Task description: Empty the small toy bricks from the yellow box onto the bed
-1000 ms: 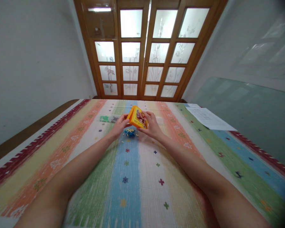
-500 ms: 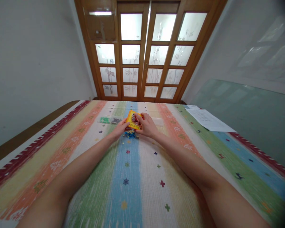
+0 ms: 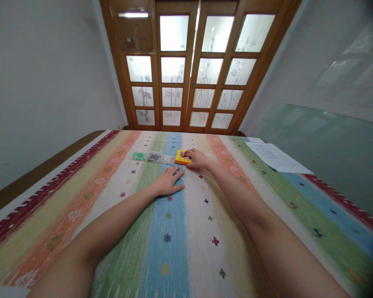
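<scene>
My right hand (image 3: 198, 159) has its fingers closed round the right side of a small yellow box (image 3: 180, 157) with dark printing on its top. The box sits low at the tablecloth, beside a clear compartment case (image 3: 159, 158). Nearer to me, my left hand (image 3: 168, 182) lies palm down with its fingers spread. It covers the spot of the small blue and yellowish pieces; only a few bits show by its fingertips. Green pieces (image 3: 138, 156) fill the case's left compartment, dark ones (image 3: 154, 157) the compartment beside it.
A striped, patterned cloth (image 3: 164, 256) covers the table. White paper sheets (image 3: 278, 157) lie at the far right, near a greenish glass panel (image 3: 323, 140). Wooden doors with frosted panes (image 3: 172, 68) stand past the table's far edge.
My left hand has let go of the yellow box and come down flat over the small pieces, nearer to me. With the right hand, the box has shifted right and down beside the case.
</scene>
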### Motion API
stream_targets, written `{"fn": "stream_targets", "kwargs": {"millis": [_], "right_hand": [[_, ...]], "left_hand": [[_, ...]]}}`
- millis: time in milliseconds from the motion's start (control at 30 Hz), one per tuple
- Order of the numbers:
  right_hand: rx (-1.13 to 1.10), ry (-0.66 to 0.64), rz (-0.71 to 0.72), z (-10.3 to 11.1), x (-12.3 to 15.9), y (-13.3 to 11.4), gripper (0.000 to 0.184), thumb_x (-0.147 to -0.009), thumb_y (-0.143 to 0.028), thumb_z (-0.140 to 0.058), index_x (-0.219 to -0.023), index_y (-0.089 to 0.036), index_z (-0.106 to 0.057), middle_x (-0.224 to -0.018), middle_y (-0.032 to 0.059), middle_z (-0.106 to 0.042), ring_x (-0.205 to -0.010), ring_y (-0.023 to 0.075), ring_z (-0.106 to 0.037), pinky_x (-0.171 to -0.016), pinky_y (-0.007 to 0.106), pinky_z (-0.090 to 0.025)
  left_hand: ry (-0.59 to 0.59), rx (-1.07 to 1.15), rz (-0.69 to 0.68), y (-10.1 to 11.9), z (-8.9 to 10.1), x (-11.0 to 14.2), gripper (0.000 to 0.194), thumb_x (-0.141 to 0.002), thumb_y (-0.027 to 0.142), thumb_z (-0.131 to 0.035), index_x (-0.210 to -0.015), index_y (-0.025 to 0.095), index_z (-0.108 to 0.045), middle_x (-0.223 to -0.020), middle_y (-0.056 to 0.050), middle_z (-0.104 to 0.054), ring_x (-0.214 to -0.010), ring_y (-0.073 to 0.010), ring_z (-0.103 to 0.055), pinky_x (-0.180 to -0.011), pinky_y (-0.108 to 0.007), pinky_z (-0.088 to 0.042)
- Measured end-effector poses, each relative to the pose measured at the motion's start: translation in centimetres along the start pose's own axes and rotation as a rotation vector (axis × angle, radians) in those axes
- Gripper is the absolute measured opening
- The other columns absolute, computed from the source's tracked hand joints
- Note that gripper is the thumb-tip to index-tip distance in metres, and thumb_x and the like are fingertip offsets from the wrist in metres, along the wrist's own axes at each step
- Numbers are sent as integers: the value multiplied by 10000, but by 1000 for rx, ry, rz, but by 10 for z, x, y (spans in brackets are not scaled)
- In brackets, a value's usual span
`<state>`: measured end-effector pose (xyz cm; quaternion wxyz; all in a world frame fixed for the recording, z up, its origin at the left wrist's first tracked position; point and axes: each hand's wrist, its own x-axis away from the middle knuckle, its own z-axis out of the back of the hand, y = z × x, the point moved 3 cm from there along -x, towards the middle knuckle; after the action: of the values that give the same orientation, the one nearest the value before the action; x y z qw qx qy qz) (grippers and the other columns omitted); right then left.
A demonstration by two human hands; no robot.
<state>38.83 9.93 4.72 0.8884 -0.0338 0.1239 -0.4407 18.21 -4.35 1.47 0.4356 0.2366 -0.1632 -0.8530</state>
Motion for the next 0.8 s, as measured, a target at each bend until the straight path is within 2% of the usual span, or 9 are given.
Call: {"fn": "stream_targets", "kwargs": {"millis": [100,200,300,367,533,700,800], "right_hand": [[-11,-41,38,-6,-4,7,674,-776,-392,-814,-1393,-215,-608,-1342,135,-631,-1245,318,-587,-1076,404,-454],[-10,-10,77,-6,-9,4,638,-805,-411,-807,-1387,-220,-627,-1414,139,-601,-1293,332,-561,-1121,442,-416],[-76,66,139,-10,-16,-16,559,-912,-475,-730,-1397,-216,-629,-1421,132,-613,-1267,296,-588,-1106,419,-425],[-109,140,170,-15,-20,-35,519,-951,-453,-699,-1398,-199,-629,-1387,129,-645,-1259,275,-597,-1111,405,-416],[-59,165,193,-33,-35,-72,468,-948,-435,-730,-1352,-207,-669,-1320,128,-691,-1233,283,-608,-1119,449,-391],[-39,184,190,-36,-39,-80,449,-942,-425,-749,-1316,-185,-686,-1237,133,-727,-1191,288,-633,-1149,482,-359],[-96,239,215,-26,-29,-77,418,-957,-416,-730,-1307,-191,-688,-1203,127,-734,-1171,281,-640,-1108,459,-411]], "left_hand": [[-137,-139,-107,7,1,-7,581,-1006,532,-556,-1537,299,-523,-1658,-108,-405,-1524,-330,-370,-1272,-546,-224],[-158,-86,-239,14,5,-11,409,-1042,420,-523,-1413,297,-645,-1564,-80,-521,-1442,-273,-467,-1241,-465,-316],[-92,-2,-263,16,8,-12,281,-1020,337,-558,-1224,245,-729,-1347,-88,-650,-1263,-245,-582,-1134,-409,-437],[-45,0,-240,15,9,-11,202,-996,308,-582,-1094,223,-737,-1188,-83,-678,-1141,-234,-611,-1043,-385,-486],[28,-75,-194,9,12,-5,116,-955,252,-592,-945,205,-698,-1028,-70,-663,-1032,-231,-600,-939,-362,-495],[99,-64,-173,2,23,0,74,-906,204,-617,-896,209,-691,-965,-61,-673,-998,-229,-607,-910,-351,-488],[225,-13,-94,-6,34,-1,95,-925,220,-606,-862,207,-676,-960,-56,-675,-977,-221,-617,-917,-357,-485]]}}
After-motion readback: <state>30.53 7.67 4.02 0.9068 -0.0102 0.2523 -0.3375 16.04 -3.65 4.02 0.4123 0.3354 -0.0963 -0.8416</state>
